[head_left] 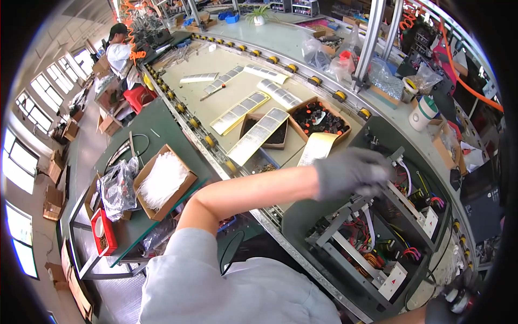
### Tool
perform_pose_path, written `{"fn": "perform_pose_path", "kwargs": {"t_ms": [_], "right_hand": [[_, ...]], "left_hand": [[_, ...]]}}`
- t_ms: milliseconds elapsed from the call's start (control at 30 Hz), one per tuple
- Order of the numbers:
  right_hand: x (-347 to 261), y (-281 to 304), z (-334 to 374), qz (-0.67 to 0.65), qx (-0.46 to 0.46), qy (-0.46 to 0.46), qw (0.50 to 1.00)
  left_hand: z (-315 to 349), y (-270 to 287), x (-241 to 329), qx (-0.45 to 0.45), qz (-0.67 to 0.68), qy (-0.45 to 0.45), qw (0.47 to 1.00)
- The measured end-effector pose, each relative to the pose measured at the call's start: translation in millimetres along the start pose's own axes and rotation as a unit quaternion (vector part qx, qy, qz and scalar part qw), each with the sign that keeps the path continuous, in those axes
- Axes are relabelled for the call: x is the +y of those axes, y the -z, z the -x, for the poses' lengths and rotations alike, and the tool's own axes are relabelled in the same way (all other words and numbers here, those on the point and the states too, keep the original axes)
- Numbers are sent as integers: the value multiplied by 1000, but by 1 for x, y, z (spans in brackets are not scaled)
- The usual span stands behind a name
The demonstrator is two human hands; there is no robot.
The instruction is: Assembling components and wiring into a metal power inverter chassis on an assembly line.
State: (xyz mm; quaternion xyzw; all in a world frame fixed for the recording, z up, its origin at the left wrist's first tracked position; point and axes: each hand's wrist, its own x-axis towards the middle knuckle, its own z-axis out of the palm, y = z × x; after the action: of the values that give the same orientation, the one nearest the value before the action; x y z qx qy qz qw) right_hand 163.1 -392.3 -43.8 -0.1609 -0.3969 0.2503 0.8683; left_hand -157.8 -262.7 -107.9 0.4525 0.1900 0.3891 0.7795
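Left hand and right hand, grips impossible to tell, are near 2 wired housings with 2 white plates.

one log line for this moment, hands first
left hand: by wired units, contact unclear | right hand: lower right edge, hold unclear | black parts: in carton

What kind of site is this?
Probably a factory assembly line for electrical equipment: yellow rollers run along the long work surface, open units full of coloured wiring sit at the near end, and another person stands farther along.
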Motion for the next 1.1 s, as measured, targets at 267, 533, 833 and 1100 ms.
{"fn": "perform_pose_path", "kwargs": {"t_ms": [267,533,833,1100], "right_hand": [[5,21,4,-92,-64,4,994],[10,11,-4,-137,-98,-15,986],[17,15,-8,-123,-135,-8,983],[18,13,-6,-108,-140,-21,984]], "left_hand": [[-39,-80,-22,-94,-46,154,983],[-59,-88,-50,-56,38,300,952],[-59,-89,-54,-98,17,322,942],[-59,-90,-56,-74,18,335,939]]}}
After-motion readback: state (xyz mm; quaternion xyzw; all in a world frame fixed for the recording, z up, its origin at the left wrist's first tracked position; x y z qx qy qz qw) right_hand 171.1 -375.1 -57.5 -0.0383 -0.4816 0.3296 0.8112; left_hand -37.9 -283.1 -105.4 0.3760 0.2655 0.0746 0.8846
